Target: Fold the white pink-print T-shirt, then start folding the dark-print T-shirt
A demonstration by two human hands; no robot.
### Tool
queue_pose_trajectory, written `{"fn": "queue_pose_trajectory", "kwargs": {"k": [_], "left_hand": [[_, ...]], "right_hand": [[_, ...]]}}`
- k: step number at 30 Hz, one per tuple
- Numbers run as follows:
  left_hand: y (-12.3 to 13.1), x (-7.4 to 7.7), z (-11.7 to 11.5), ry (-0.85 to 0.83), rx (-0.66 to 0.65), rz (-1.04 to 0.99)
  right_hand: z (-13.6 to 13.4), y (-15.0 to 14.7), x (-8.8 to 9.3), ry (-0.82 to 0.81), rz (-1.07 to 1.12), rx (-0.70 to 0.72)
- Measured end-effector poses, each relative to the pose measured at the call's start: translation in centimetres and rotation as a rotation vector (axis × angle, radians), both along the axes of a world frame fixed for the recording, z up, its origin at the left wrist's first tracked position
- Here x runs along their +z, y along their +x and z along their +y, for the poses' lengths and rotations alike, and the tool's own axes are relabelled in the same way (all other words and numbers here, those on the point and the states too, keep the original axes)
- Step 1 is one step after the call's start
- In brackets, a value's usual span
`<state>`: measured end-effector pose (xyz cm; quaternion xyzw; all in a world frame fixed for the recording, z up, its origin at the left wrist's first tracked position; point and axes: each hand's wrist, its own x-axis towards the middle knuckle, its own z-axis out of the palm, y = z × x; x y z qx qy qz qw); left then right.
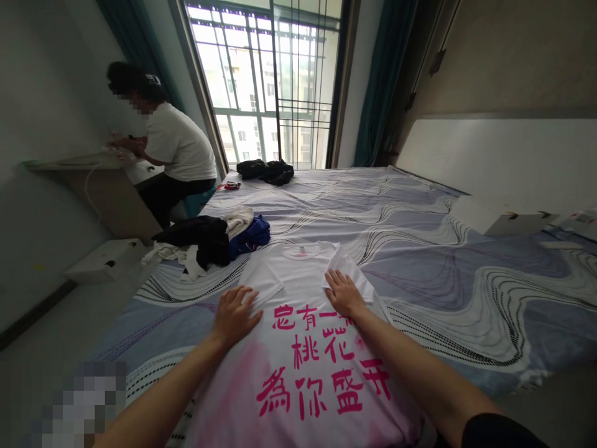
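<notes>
A white T-shirt point(298, 277) with pink lettering and a pinkish tint low down lies spread on the bed, its collar pointing away from me. Both short sleeves lie folded inward over the shirt's front. My left hand point(237, 314) rests on the shirt's left side below that sleeve, fingers apart. On the right, my right hand point(344, 292) lies flat over the folded sleeve, fingers stretched out and covering part of the top line of lettering. Neither hand grips anything.
Beyond my left hand is a heap of black, white and blue clothes point(209, 242). Black clothing point(265, 171) lies at the bed's far edge near a window. A person in a white top point(181, 140) sits at a desk point(93, 163). White boxes point(504, 214) stand on the right.
</notes>
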<state>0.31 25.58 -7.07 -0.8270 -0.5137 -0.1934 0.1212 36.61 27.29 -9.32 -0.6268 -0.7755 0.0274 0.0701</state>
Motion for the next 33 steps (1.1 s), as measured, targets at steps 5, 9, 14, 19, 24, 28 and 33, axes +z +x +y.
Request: {"fn": "queue_pose_trajectory", "kwargs": {"k": [5, 9, 14, 19, 24, 28, 33], "left_hand": [[4.7, 1.1, 2.3, -0.120, 0.122, 0.107], [6.7, 1.4, 3.1, -0.162, 0.036, 0.101], [7.8, 1.7, 4.5, -0.180, -0.119, -0.055], [7.5, 0.0, 7.3, -0.354, -0.028, -0.022], [7.5, -1.9, 7.6, -0.453, 0.102, 0.106], [7.6, -1.8, 7.9, -0.456, 0.153, 0.008], [7.7, -2.3, 8.9, -0.405, 0.343, -0.163]], "right_hand": [[0.3, 0.0, 0.0, -0.009, 0.020, -0.016], [0.1, -0.1, -0.3, 0.004, 0.032, -0.024], [0.1, 0.0, -0.5, 0.040, 0.051, -0.016], [0.4, -0.8, -0.5, 0.000, 0.058, -0.057], [0.9, -3.4, -0.4, -0.024, 0.058, -0.199], [3.1, -3.8, 1.1, -0.128, 0.074, -0.160], [8.4, -0.9, 2.3, -0.011, 0.054, -0.159]]}}
